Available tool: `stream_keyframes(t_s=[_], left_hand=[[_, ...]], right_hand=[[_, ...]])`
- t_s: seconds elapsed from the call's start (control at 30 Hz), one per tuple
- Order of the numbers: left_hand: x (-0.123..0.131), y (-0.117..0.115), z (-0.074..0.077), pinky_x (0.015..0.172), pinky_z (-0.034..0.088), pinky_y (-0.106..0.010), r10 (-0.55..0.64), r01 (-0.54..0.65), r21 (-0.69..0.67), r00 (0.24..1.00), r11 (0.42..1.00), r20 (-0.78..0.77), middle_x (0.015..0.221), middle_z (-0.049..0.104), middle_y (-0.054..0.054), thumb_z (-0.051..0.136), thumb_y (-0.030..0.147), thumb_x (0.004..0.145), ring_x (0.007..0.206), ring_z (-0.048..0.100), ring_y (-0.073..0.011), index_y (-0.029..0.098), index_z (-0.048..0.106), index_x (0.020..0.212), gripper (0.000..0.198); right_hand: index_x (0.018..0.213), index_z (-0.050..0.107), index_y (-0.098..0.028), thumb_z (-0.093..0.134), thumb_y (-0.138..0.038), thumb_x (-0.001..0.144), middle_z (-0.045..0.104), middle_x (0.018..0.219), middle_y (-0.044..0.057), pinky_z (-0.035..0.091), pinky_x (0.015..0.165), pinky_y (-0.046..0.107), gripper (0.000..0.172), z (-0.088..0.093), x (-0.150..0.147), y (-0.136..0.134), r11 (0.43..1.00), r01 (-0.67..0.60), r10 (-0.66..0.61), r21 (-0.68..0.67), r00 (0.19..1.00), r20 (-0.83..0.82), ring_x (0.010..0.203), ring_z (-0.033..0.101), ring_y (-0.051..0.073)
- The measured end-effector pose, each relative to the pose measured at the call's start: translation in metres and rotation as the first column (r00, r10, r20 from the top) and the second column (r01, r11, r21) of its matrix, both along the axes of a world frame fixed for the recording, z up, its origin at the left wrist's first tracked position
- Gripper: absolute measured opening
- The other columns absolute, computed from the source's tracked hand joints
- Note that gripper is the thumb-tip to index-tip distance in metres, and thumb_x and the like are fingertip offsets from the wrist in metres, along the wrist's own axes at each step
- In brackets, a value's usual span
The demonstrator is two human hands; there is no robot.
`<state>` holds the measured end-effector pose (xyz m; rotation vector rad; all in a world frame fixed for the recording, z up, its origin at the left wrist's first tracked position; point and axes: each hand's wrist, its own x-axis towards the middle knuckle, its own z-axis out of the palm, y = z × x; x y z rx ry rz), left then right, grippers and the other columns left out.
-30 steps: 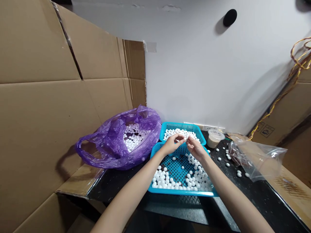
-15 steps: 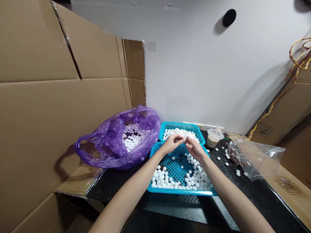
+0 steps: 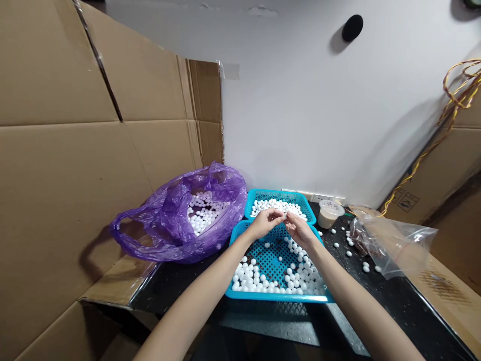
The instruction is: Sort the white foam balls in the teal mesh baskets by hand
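My left hand [image 3: 265, 222] and my right hand [image 3: 299, 231] meet above the place where two blue baskets adjoin. Both sets of fingertips pinch a small white ball [image 3: 284, 216], mostly covered by the fingers. Below my wrists lies the near blue basket [image 3: 278, 298], with white balls [image 3: 255, 282] along its front and right side and dark brown bits on its mesh floor. Behind my hands, the far blue basket [image 3: 276, 193] holds many more white balls [image 3: 268, 203].
A purple plastic bag [image 3: 210, 245] with white balls inside stands at left against cardboard [image 3: 158, 150]. To the right are a lidded plastic tub [image 3: 329, 214], loose white balls [image 3: 336, 245] and a clear bag [image 3: 408, 245] with brown contents. Twisted yellow wires [image 3: 417, 170] hang farther right.
The view has shifted slightly, so everything sits a little farther left. My hands keep nearly the same pose, fingertips together at the ball.
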<state>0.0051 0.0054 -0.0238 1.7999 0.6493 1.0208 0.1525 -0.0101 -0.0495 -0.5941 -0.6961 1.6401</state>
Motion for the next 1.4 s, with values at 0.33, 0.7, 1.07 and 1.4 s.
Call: stream_keyframes(t_s=[0.33, 0.7, 1.07, 1.4], left_hand=[[0.0015, -0.0053, 0.0062, 0.076, 0.044, -0.028, 0.019, -0.019, 0.033, 1.000, 0.999, 0.002, 0.084, 0.064, -0.006, 0.058, 0.038, 0.072, 0.080, 0.057, -0.0148, 0.012, 0.062, 0.083, 0.029], [0.0005, -0.0041, 0.0039, 0.075, 0.044, -0.027, -0.012, 0.013, 0.048, 1.000, 0.999, -0.010, 0.085, 0.064, -0.007, 0.057, 0.037, 0.073, 0.081, 0.058, -0.0153, 0.012, 0.062, 0.085, 0.029], [0.0011, -0.0035, 0.0015, 0.073, 0.046, -0.028, -0.026, 0.026, 0.035, 1.000, 0.999, -0.008, 0.082, 0.064, -0.006, 0.057, 0.037, 0.073, 0.078, 0.059, -0.0153, 0.013, 0.062, 0.083, 0.027], [0.0009, -0.0037, 0.0046, 0.075, 0.045, -0.029, 0.036, -0.034, 0.030, 0.998, 0.999, -0.044, 0.083, 0.065, -0.006, 0.057, 0.040, 0.072, 0.080, 0.059, -0.0161, 0.012, 0.063, 0.082, 0.030]], right_hand=[[0.076, 0.061, -0.016, 0.075, -0.023, 0.058, 0.057, 0.064, -0.005, 0.050, 0.049, 0.010, 0.023, 0.0016, -0.0011, -0.0024, 1.000, 0.014, -0.014, 0.022, 1.000, 0.009, 0.055, 0.054, 0.003], [0.073, 0.059, -0.017, 0.073, -0.023, 0.061, 0.056, 0.063, -0.005, 0.049, 0.050, 0.012, 0.020, 0.0002, 0.0008, -0.0021, 1.000, -0.017, 0.017, 0.022, 0.999, 0.029, 0.055, 0.053, 0.004], [0.071, 0.058, -0.016, 0.072, -0.021, 0.062, 0.057, 0.061, -0.004, 0.049, 0.050, 0.013, 0.018, -0.0031, 0.0008, 0.0008, 0.999, -0.030, 0.029, 0.020, 0.999, 0.041, 0.052, 0.054, 0.005], [0.077, 0.059, -0.017, 0.071, -0.021, 0.063, 0.062, 0.069, -0.004, 0.052, 0.062, 0.018, 0.019, -0.0004, -0.0019, -0.0014, 1.000, -0.002, 0.002, -0.003, 1.000, -0.031, 0.058, 0.057, 0.006]])
